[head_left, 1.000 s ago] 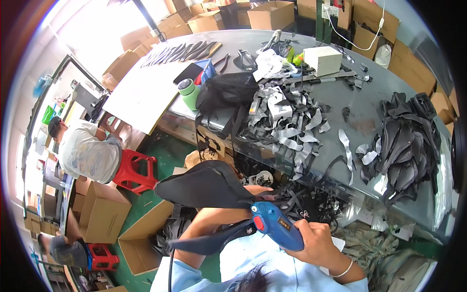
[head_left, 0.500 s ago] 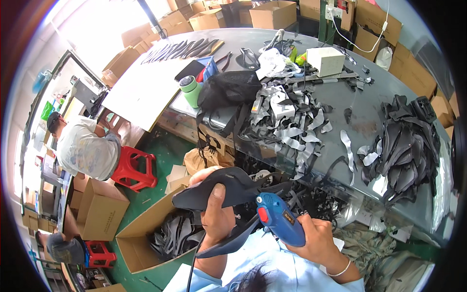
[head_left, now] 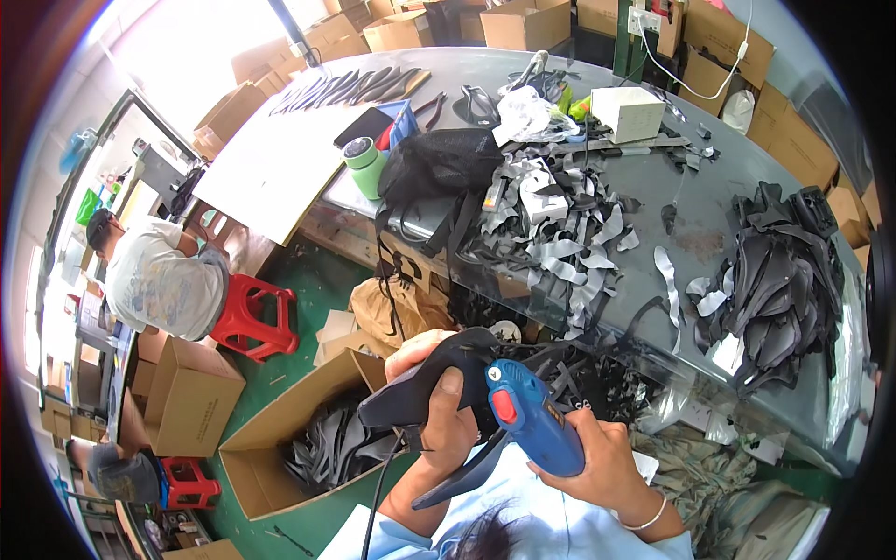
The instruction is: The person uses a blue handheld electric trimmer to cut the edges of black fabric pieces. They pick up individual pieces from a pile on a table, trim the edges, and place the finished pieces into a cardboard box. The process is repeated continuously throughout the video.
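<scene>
"While the left grip (head_left: 449, 425) pinches a dark piece (head_left: 403, 399) beneath its thumb, what's the right grip (head_left: 605, 457) got?"

"It's curled round a blue tool (head_left: 541, 431), held just beside the piece."

"How far along?"

"Partway on this one, I'd judge. Dark strips (head_left: 329, 450) lie in the box (head_left: 247, 476); a dark heap (head_left: 782, 294) sits on the worktop (head_left: 723, 173). Finished or not, I can't tell."

"Are tool and piece touching?"

"Hard to make out; the left fingers are partly hidden too."

Left grip (head_left: 446, 422) clasped, thumb (head_left: 448, 390) uppermost; right grip (head_left: 602, 459) curled closed; forearms (head_left: 413, 490) angled inward.
</scene>
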`<state>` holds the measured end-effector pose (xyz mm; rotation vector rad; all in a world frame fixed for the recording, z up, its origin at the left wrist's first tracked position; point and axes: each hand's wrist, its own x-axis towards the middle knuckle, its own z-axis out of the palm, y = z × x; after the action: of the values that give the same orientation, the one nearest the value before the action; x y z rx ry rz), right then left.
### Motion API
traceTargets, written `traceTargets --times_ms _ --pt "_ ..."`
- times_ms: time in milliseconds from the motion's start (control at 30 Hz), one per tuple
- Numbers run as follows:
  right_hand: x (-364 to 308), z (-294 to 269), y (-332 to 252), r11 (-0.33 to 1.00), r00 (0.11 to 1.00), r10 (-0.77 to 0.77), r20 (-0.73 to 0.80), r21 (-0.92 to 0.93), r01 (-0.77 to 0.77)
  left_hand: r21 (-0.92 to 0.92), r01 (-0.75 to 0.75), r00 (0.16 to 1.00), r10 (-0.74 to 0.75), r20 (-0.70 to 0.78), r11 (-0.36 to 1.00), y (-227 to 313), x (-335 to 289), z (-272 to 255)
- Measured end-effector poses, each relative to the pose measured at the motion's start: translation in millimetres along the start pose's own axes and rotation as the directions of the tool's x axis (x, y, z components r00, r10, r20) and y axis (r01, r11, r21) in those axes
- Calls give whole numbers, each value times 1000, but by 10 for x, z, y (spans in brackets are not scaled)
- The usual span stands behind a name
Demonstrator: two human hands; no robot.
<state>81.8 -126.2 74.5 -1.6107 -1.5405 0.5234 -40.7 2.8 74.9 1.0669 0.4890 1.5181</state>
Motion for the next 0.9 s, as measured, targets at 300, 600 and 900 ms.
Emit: traceTargets --times_ms 300,600,900 --pt "43 -46 -2 985 994 -98 -54 -146 89 57 175 983 -177 39 983 169 18 26" --pt "28 -94 -1 944 988 -146 -52 -307 123 283 334 885 -403 234 899 303 132 -125" --pt "20 -75 -36 969 987 -156 -47 -199 144 406 240 789 -421 447 882 242 196 -190"
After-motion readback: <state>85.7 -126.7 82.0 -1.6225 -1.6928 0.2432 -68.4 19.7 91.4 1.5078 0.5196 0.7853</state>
